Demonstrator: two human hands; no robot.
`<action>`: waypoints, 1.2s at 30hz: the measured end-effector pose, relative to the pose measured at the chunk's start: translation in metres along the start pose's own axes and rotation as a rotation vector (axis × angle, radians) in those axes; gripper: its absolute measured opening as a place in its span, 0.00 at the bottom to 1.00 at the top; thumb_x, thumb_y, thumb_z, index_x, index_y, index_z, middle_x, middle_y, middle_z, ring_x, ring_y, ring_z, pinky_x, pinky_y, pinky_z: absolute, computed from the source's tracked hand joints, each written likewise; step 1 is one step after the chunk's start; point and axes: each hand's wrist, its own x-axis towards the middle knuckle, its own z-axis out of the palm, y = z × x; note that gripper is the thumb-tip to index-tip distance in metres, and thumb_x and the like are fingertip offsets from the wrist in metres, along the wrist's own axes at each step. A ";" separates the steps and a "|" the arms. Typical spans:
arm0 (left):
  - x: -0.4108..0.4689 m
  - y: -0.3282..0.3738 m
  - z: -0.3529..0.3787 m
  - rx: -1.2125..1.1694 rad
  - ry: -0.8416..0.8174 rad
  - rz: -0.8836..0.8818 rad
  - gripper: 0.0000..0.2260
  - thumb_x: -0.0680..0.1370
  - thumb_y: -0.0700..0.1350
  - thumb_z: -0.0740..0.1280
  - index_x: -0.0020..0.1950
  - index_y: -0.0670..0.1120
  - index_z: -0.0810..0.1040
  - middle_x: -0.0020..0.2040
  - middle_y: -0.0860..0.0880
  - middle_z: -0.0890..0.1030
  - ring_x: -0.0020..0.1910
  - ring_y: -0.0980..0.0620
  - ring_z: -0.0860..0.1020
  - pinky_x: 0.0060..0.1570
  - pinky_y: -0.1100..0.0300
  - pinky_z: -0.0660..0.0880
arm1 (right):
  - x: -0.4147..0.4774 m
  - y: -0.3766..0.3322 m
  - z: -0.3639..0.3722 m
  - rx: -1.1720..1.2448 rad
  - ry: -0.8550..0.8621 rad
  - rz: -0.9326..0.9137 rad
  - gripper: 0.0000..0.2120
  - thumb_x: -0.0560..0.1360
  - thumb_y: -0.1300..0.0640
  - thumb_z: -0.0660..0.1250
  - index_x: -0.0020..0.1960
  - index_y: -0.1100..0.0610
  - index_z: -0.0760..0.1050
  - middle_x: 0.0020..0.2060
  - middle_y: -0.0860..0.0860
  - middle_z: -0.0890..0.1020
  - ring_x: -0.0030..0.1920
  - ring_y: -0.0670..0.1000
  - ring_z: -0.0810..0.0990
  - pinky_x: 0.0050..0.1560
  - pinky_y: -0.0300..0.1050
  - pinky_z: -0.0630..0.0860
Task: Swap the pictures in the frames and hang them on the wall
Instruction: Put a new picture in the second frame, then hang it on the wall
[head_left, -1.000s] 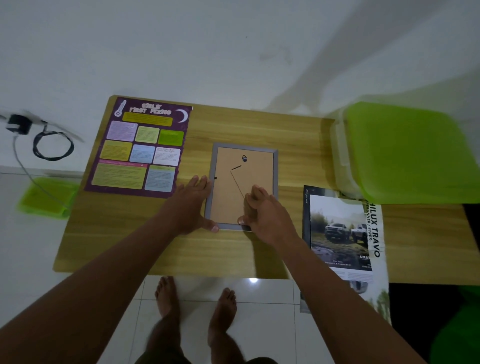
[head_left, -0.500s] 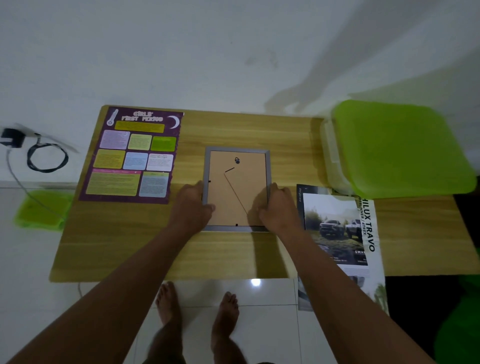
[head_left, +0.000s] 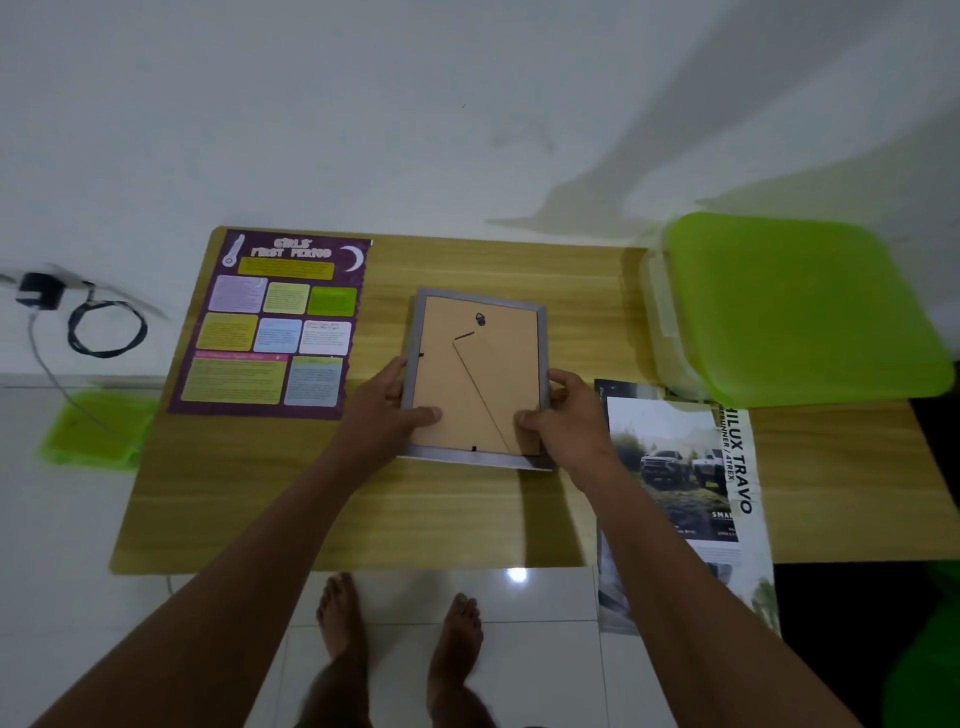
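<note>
- Two hands clasp the frame (head_left: 480, 374): left hand (head_left: 387, 415) and right hand (head_left: 569, 423) grip opposite long edges, thumbs on its backing.
- Its long axis runs forward, equally near both.

Dim indoor light, slanting shadows on wall (head_left: 467, 104), floor-tile glare (head_left: 517, 574), wide-angle edge distortion, soft blur
</note>
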 end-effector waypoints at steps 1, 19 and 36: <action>-0.003 0.004 -0.001 -0.076 -0.042 -0.005 0.34 0.71 0.35 0.73 0.72 0.56 0.64 0.57 0.48 0.80 0.54 0.50 0.80 0.53 0.53 0.79 | -0.003 -0.003 -0.003 0.057 -0.007 0.011 0.33 0.71 0.68 0.75 0.72 0.57 0.68 0.53 0.50 0.77 0.53 0.51 0.78 0.57 0.45 0.76; -0.091 0.094 0.051 0.624 0.176 0.583 0.35 0.76 0.39 0.63 0.77 0.63 0.53 0.42 0.47 0.82 0.36 0.47 0.80 0.36 0.54 0.77 | -0.075 -0.118 -0.030 0.385 -0.045 -0.069 0.20 0.74 0.50 0.71 0.63 0.52 0.71 0.51 0.55 0.83 0.47 0.55 0.84 0.47 0.58 0.84; -0.081 0.152 -0.010 0.278 0.154 0.397 0.30 0.79 0.41 0.66 0.78 0.55 0.58 0.71 0.47 0.70 0.63 0.52 0.72 0.55 0.60 0.69 | -0.130 -0.138 -0.087 0.373 0.137 -0.380 0.30 0.79 0.64 0.57 0.72 0.34 0.63 0.51 0.32 0.72 0.48 0.46 0.76 0.48 0.49 0.75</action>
